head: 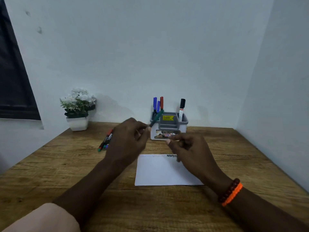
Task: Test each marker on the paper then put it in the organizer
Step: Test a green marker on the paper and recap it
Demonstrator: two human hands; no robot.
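Blurred by motion: green marker (156, 118) pinched in left hand (128, 139). Hidden behind that hand: upper ends of the loose markers (105, 142). Under right hand (189, 151): paper (160, 171) corner, scribbles (171, 155) partly covered. Unclear whether anything sits inside right fingers. Organizer (168, 126) labels unreadable.

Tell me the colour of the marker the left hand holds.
Dark green marker, pinched by the left hand; head view.

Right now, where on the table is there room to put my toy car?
Bare wood lies right of the paper and organizer, and along the near edge. It's crowded between the flower pot, the loose markers and both hands, left and right.
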